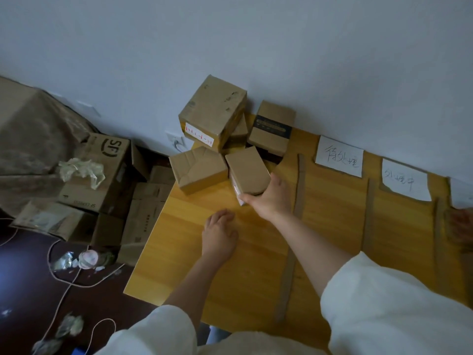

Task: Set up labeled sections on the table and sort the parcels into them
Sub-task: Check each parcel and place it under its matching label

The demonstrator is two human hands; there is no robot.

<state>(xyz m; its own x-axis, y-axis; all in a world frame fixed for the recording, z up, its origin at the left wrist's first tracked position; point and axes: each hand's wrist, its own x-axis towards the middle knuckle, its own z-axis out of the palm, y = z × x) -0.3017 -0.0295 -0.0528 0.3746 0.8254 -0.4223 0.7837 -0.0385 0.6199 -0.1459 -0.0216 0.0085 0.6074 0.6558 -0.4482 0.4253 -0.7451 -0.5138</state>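
Parcels sit clustered at the far left corner of the yellow wooden surface [256, 252], against the pale wall [256, 47]; the right hand [268, 198] grips the near end of a small brown parcel [247, 172], thumb on its right edge and fingers curled round its lower left side, and this parcel serves as the landmark for the rest; just left of it, touching or nearly so, lies a flat box with loose flaps [198, 170]; beyond it a large box bearing a white label with red marks [213, 116] is stacked tilted on top of other parcels; beyond and to the right of the gripped parcel stands a box with a dark printed band [272, 128], close to the wall; the left hand [218, 234] rests on the surface nearer the person than the gripped parcel, fingers loosely bent and holding nothing; right of the parcel a cardboard strip [299, 185] runs from far to near, with a second strip [368, 213] farther right; between these strips, against the wall, lies a white paper label with handwritten characters [339, 156]; a second handwritten label [405, 179] lies beyond the second strip; far left of the parcel, off the surface, a heap of cartons includes one marked SF [102, 165] with crumpled clear plastic [82, 170] on it; a thin cord [64, 285] loops on the dark floor below.
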